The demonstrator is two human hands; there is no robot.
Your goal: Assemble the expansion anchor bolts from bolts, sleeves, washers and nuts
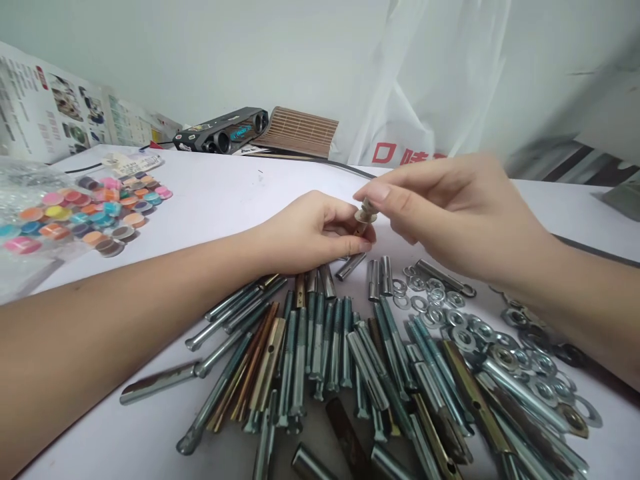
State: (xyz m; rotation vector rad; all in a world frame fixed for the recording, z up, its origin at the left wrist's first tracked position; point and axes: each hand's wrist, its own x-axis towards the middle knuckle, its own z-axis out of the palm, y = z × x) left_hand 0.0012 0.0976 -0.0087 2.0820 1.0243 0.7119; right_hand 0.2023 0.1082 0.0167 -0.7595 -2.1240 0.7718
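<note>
The white worktop (225, 200) carries a broad heap of bolts and sleeves (320, 347) spread across its near half, zinc-grey mixed with a few brass-coloured ones. To the right of the heap lies a scatter of washers (450, 317) and, further right, some nuts (520, 317).

Above the far edge of the heap the 2 hands meet. The left hand (310, 233) has its fingers closed round a bolt (361, 228), held upright with only its top showing. The right hand (450, 207) pinches a washer (366, 215) between thumb and forefinger, right at the bolt's tip — so the step in hand looks like fitting the washer onto the thread. The next move would call for keeping the bolt steady and the washer level so it slides down; whether a nut is already on cannot be told.

Nothing blocks the hands. Off to the left lie coloured caps (90, 213) beside a clear bag (30, 183); a black gadget (223, 130) and a white carrier bag (425, 87) stand at the back.
</note>
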